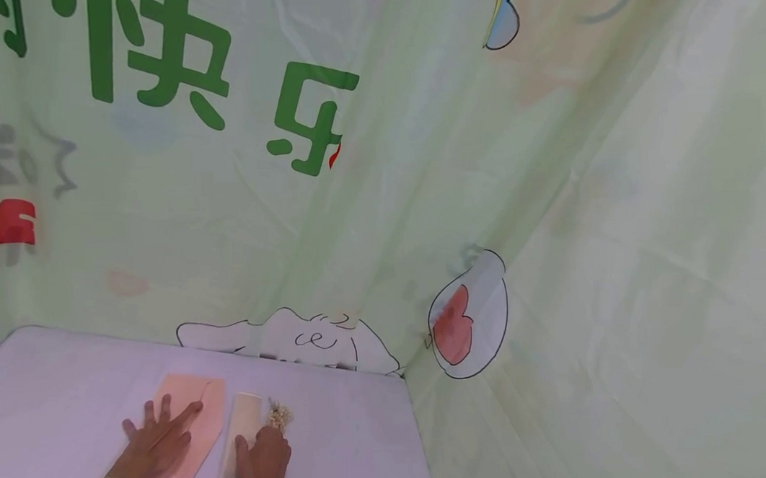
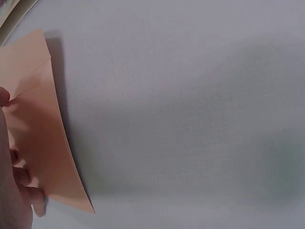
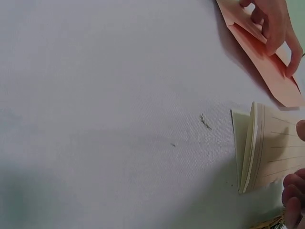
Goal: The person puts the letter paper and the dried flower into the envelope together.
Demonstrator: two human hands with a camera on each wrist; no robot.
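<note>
A pink envelope (image 1: 205,421) lies on the table to the left, its fold edge gaping a little in the right wrist view. My left hand (image 1: 156,438) rests on it with fingers spread and fingertips touching the paper. To its right lies a folded sheet of lined, cream-coloured letter paper (image 3: 276,148), its layers parting at one end. My right hand (image 1: 266,458) holds this sheet near its lower right side, thumb over the face and the other fingers curled by the edge. Just past those fingers is a small bunch of dried flowers (image 1: 279,415), its lower part hidden by the hand.
A pale cloth covers the table (image 1: 355,442). Small dried sprig bits (image 3: 205,122) lie on it near the letter paper. Printed fabric walls (image 1: 331,234) with green characters and drawings rise at the back and right.
</note>
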